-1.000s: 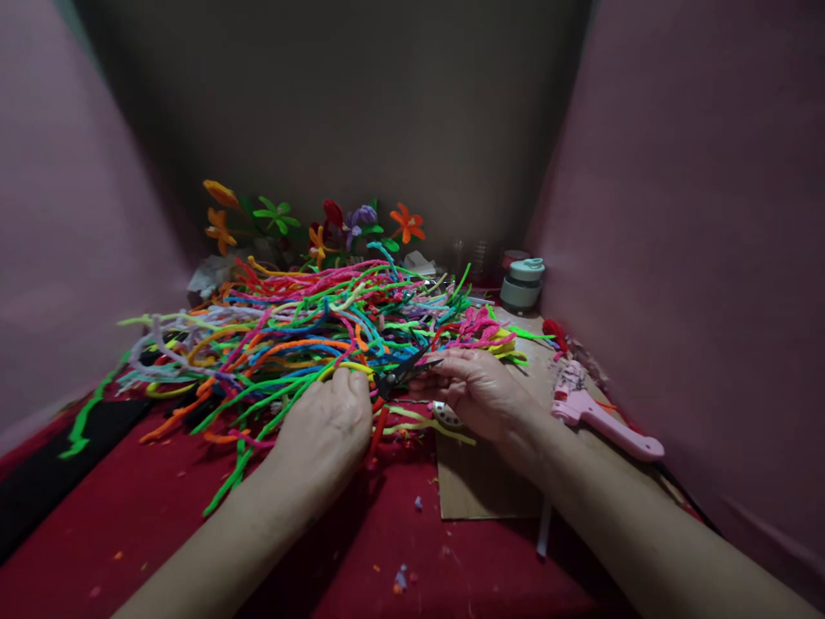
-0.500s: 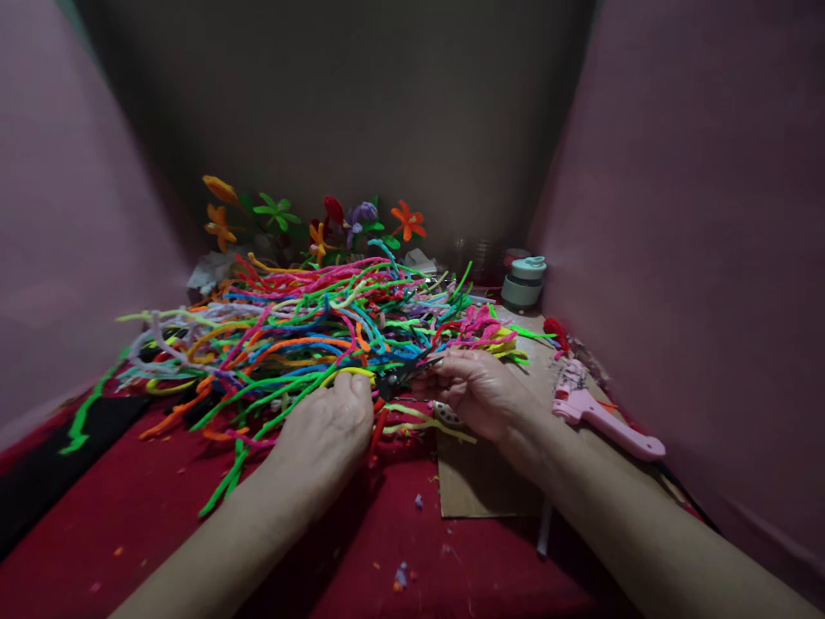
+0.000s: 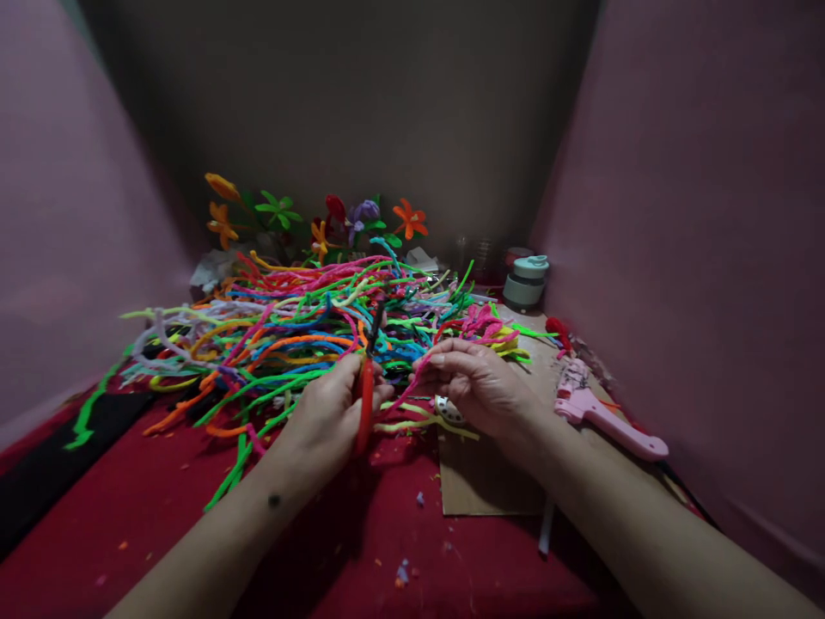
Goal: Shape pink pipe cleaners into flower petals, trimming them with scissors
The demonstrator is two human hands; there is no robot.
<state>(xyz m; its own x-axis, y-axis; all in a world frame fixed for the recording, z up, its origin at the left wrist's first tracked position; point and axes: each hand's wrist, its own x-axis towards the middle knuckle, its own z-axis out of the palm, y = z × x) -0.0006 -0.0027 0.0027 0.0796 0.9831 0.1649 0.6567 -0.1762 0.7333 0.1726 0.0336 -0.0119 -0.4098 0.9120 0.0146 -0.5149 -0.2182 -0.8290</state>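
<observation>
My left hand (image 3: 335, 404) is closed round a pair of pliers (image 3: 366, 400) with red grips. Their dark jaws point up and away, over the near edge of a heap of coloured pipe cleaners (image 3: 302, 309). To the right of it, my right hand (image 3: 467, 378) pinches a pink pipe cleaner (image 3: 412, 385) between thumb and fingers. Its lower end slants down toward my left hand. Pale yellow pipe cleaners (image 3: 412, 421) lie below the gap between both hands. Part of a round white item with dark holes (image 3: 449, 410) shows beneath my right hand.
Fuzzy flowers (image 3: 409, 218) stand behind the heap. A mint-lidded cup (image 3: 525, 284) is at the back right. On the right lies a pink glue gun (image 3: 609, 419) beside cardboard (image 3: 483, 490). Small scraps (image 3: 402, 574) dot the red cloth (image 3: 309, 550); black material (image 3: 77, 438) lies left.
The pliers have swung from pointing right, toward my right hand, to pointing up. My right hand stays nearly in place, and the pink pipe cleaner in it now shows clearly.
</observation>
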